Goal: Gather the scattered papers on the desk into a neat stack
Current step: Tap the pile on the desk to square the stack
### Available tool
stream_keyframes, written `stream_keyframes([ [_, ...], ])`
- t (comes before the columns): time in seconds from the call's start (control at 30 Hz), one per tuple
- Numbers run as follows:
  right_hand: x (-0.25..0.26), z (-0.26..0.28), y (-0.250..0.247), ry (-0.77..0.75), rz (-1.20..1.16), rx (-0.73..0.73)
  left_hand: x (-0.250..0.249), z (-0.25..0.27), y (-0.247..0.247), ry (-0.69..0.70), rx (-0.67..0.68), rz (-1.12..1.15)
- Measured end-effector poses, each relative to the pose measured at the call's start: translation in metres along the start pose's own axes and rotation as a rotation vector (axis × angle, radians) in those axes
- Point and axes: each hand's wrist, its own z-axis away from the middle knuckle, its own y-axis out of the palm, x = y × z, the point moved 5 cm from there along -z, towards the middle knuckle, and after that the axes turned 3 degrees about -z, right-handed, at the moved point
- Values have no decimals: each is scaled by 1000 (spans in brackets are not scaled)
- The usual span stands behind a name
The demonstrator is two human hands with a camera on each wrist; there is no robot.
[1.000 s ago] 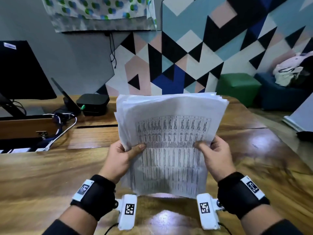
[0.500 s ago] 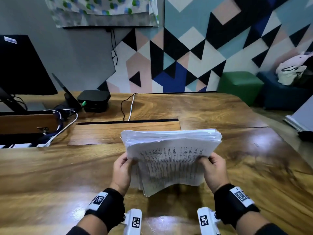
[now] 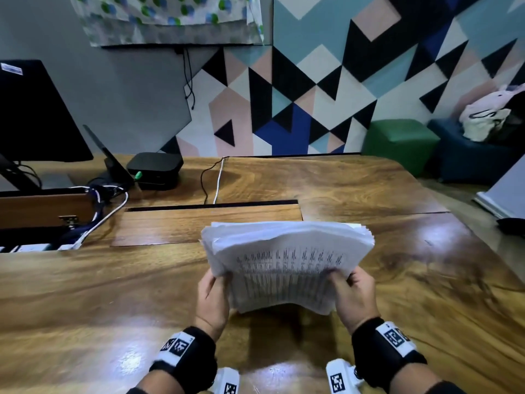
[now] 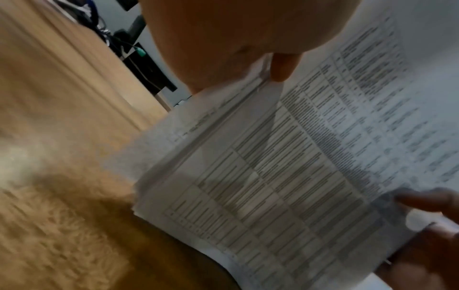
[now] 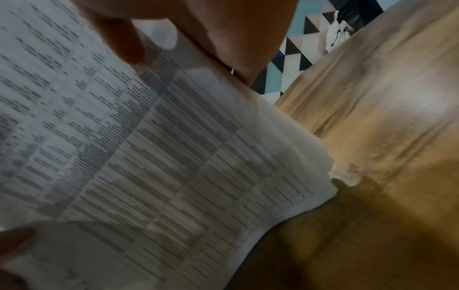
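Glossy brown wooden desk [image 3: 85, 294] beneath. Thick white sheaf of printed papers [image 3: 287, 268] upright above it, bowed, top edges ragged. Likely floppy, slippery; grip side edges. Left hand [image 3: 211, 298], right hand [image 3: 355, 297] clasp opposite sides, thumbs in front.

A thick stack of white papers [image 3: 287, 263] sits at lower centre of the head view, standing on its lower edge on the wooden desk [image 3: 85, 294], leaning away from the viewer. The facing sheet bears a printed table in dense rows (text too blurred to read). Its top edges fan unevenly.
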Motion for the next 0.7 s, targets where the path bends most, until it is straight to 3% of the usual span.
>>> stream_keyframes([
  [0.1, -2, -5, -4, -3, 40, -3, -3, -4, -8, 71, -29, -40],
  [0.27, -1, -8, -5, 30, 24, 31, -20, 1, -5, 248, 61, -154],
  [0.37, 7, -10, -1, 47, -9, 78, -24, 1, -7, 286, 87, -239],
  [0.5, 9, -18, -4, 98, 11, 202, -24, -10, -16, 215, 157, -373],
  [0.57, -9, -21, -9, 246, -21, 255, -21, -15, -18, 99, 169, -399],
  [0.7, -60, -7, -17, 519, -13, 214, 1, -23, -24, -85, 192, -463],
])
